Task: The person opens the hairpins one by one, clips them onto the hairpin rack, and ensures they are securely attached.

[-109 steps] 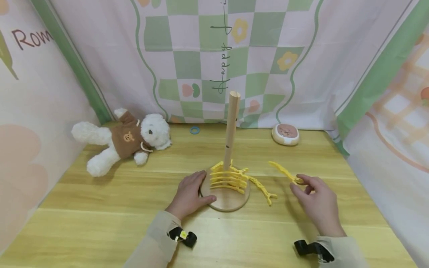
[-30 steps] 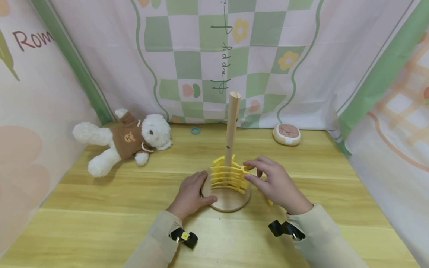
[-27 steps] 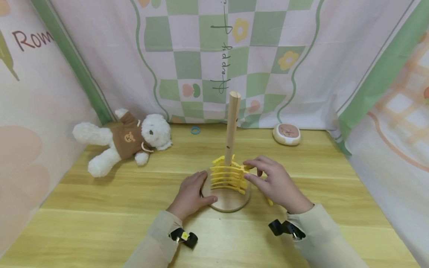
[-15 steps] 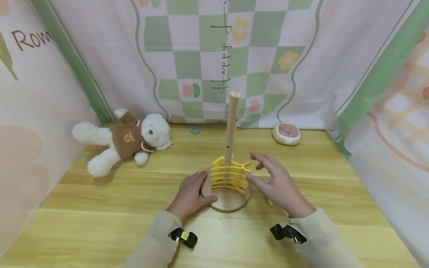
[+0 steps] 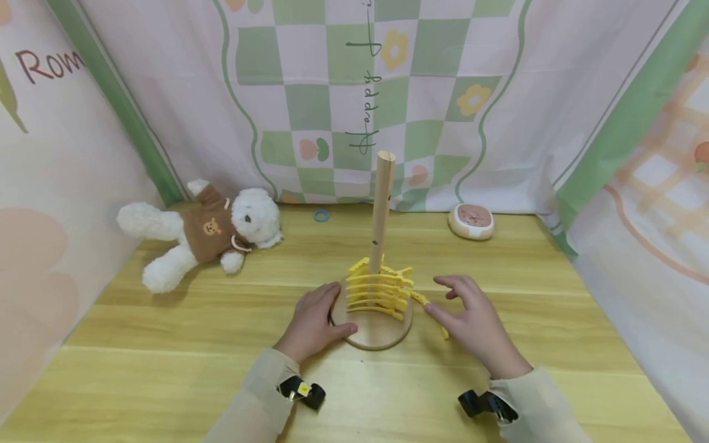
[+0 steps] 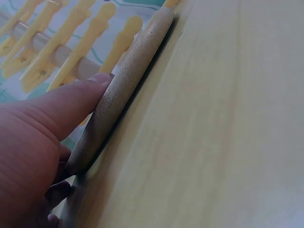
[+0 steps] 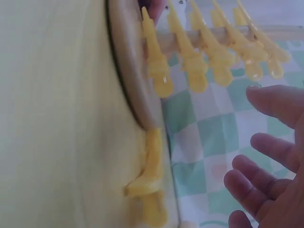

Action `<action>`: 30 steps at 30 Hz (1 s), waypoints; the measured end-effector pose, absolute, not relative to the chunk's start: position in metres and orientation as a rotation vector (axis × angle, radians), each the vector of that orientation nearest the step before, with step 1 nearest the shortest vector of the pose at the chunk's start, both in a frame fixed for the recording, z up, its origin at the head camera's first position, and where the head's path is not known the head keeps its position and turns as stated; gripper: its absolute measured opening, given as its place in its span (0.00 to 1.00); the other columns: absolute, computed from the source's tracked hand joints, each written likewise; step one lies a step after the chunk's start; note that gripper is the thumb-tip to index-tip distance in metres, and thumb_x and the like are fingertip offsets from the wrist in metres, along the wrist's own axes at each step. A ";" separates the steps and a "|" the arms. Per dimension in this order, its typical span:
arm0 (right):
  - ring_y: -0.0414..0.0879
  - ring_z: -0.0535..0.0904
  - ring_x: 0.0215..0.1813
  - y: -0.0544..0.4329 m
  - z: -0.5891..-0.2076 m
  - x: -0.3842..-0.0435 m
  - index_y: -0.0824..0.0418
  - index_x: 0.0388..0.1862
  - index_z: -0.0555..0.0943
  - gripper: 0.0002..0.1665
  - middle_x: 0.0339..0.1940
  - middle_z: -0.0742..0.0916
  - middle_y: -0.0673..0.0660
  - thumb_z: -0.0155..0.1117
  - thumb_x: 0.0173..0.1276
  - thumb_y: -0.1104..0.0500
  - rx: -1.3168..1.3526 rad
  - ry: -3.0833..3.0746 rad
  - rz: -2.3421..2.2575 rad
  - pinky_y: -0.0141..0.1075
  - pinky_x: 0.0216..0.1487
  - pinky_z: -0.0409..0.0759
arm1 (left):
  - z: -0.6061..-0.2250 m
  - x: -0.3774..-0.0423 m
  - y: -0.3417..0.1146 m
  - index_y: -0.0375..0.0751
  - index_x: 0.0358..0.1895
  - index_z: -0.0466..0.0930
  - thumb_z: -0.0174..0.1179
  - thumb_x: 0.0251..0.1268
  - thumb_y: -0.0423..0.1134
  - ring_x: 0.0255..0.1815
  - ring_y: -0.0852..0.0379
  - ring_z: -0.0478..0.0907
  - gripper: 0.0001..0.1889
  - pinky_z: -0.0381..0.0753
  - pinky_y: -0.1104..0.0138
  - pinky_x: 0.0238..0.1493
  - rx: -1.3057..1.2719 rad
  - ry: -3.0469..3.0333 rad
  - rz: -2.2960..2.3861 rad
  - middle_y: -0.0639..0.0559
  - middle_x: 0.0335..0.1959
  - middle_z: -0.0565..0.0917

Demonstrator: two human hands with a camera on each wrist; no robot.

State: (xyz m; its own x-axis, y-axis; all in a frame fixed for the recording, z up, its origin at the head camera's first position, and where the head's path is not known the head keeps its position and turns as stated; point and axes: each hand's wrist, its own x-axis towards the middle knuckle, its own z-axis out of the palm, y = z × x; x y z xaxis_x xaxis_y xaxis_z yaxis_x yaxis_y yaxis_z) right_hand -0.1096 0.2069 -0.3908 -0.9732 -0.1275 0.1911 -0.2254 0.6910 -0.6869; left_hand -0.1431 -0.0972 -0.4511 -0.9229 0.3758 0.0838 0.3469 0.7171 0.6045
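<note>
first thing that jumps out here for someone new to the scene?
The upright wooden pole at the table's centre, with a stack of yellow clips clamped around its foot above the round wooden base. The left hand rests on that base's left edge, while the right hand, fingers loose, hovers by a loose yellow clip lying on the table. Far left, a white teddy bear lies on its side.

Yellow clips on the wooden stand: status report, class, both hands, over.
Left hand steadying the stand's round base. Right hand open, fingers over loose yellow clip on the table. Stacked clips on the post. Nothing in the way.
</note>
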 end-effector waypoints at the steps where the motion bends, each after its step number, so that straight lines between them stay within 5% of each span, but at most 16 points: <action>1: 0.54 0.75 0.53 0.208 -0.392 -0.109 0.63 0.67 0.75 0.32 0.60 0.79 0.62 0.70 0.69 0.50 0.271 -2.782 1.141 0.54 0.49 0.76 | -0.452 -0.143 -0.097 0.32 0.75 0.62 0.70 0.59 0.58 0.76 0.40 0.60 0.48 0.51 0.46 0.78 0.606 2.870 0.994 0.38 0.75 0.66; 11: 0.52 0.75 0.48 0.225 -0.415 -0.100 0.63 0.64 0.77 0.33 0.57 0.80 0.62 0.73 0.65 0.47 0.089 -2.824 1.119 0.38 0.39 0.75 | -0.453 -0.144 -0.098 0.33 0.75 0.62 0.71 0.59 0.58 0.77 0.41 0.59 0.48 0.51 0.47 0.78 0.600 2.868 0.984 0.39 0.75 0.66; 20: 0.48 0.74 0.43 0.241 -0.432 -0.096 0.63 0.62 0.78 0.37 0.55 0.81 0.60 0.76 0.61 0.44 -0.035 -2.885 1.158 0.34 0.39 0.75 | -0.454 -0.144 -0.098 0.34 0.76 0.61 0.70 0.59 0.59 0.77 0.42 0.59 0.49 0.49 0.48 0.78 0.587 2.868 0.975 0.40 0.76 0.65; 25: 0.50 0.75 0.45 0.244 -0.438 -0.093 0.64 0.61 0.79 0.40 0.55 0.82 0.60 0.77 0.58 0.41 -0.029 -2.900 1.129 0.37 0.42 0.76 | -0.453 -0.144 -0.098 0.34 0.76 0.61 0.70 0.59 0.59 0.77 0.42 0.58 0.49 0.50 0.47 0.78 0.588 2.862 0.981 0.40 0.76 0.65; 30: 0.56 0.78 0.52 0.244 -0.441 -0.091 0.66 0.57 0.80 0.38 0.54 0.82 0.62 0.78 0.58 0.42 0.018 -2.914 1.055 0.52 0.53 0.78 | -0.453 -0.145 -0.098 0.33 0.76 0.61 0.70 0.59 0.59 0.77 0.41 0.58 0.49 0.50 0.46 0.78 0.591 2.857 0.994 0.39 0.75 0.65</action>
